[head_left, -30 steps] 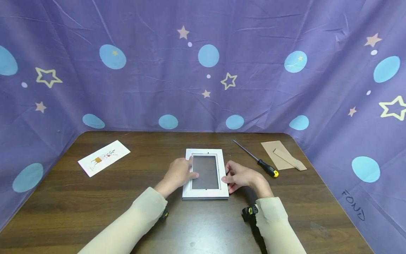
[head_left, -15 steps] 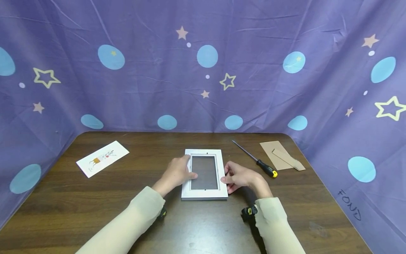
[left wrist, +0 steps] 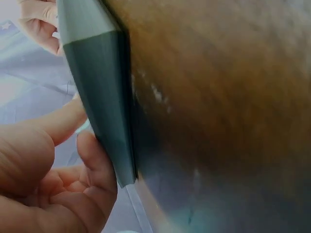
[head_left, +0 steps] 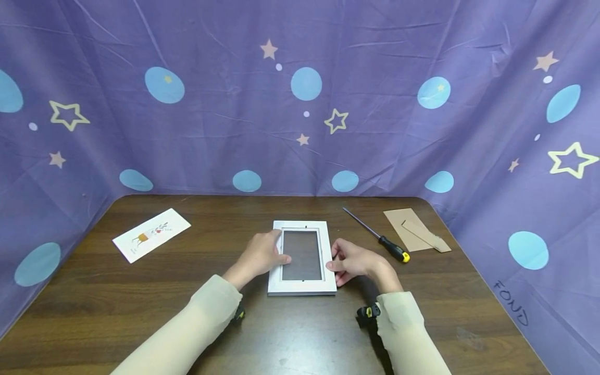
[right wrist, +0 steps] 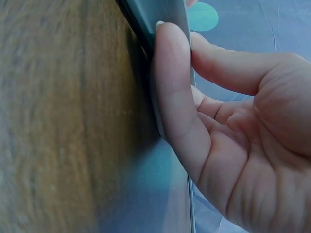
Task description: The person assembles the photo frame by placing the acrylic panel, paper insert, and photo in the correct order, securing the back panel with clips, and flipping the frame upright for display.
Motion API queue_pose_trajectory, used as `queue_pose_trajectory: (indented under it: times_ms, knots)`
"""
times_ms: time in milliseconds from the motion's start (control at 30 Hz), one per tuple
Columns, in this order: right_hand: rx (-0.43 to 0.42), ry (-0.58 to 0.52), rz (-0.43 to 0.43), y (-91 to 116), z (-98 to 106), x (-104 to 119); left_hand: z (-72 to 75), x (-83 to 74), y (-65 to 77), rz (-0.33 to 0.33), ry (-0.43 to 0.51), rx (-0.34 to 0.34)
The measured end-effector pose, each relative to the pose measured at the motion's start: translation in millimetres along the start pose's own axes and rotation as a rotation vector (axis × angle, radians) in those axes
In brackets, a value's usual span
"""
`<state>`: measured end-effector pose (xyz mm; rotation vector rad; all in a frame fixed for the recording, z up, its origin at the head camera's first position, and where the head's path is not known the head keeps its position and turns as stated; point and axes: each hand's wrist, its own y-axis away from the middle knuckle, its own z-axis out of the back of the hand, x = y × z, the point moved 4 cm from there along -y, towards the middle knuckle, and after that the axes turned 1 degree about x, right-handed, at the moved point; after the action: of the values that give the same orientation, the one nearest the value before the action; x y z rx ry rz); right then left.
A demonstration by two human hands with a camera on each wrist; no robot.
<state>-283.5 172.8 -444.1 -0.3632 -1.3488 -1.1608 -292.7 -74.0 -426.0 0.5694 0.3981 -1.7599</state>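
A white picture frame [head_left: 300, 287] lies on the table in front of me, its window filled by a dark grey pane [head_left: 303, 255]. Small black tabs show at the top and bottom of that window. My left hand [head_left: 259, 256] grips the frame's left side, thumb reaching over the inner edge onto the pane. On the opposite side my right hand [head_left: 358, 261] pinches the frame, thumb on its face and fingers curled at the outer edge. The left wrist view shows the frame's thick side [left wrist: 99, 87] beside the fingers. In the right wrist view a finger [right wrist: 175, 73] lies along the edge.
A white card [head_left: 152, 234] with a small printed drawing lies at the left. Right of the frame is a screwdriver [head_left: 377, 234] with a black and yellow handle. Beyond it lies a brown backing board [head_left: 405, 224] with a stand leg [head_left: 424, 234]. A purple curtain [head_left: 300, 156] surrounds the table [head_left: 225, 213].
The view has shifted very slightly, so everything sits a little further left. Both hands keep their hold on the picture frame.
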Motion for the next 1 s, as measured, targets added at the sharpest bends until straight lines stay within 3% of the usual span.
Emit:
queue_pose_trajectory:
  times_ms: [133,233,467,600,700,900,1000]
  knots:
    - [0.004,-0.002,-0.002,0.0,-1.3,0.7,9.7,7.8,1.0,-0.046,0.081,0.053]
    - [0.007,-0.004,0.001,-0.6,-1.9,0.5,25.1,18.4,1.5,-0.075,0.121,0.056]
    - [0.011,-0.009,0.027,-1.9,-0.5,-2.2,83.9,61.7,3.3,-0.080,0.007,-0.064]
    - [0.008,-0.015,0.022,-1.0,1.0,-2.9,115.8,94.9,7.1,-0.046,-0.088,-0.085]
    - [0.006,-0.014,0.016,-0.1,1.7,-3.0,132.7,121.2,11.7,-0.009,-0.157,-0.063]
    - [0.005,-0.015,0.011,-0.2,1.7,-2.9,154.3,169.7,25.1,0.080,-0.299,-0.029]
    - [0.004,-0.009,0.010,-0.3,1.4,-1.7,161.9,187.7,35.3,0.144,-0.323,-0.018]
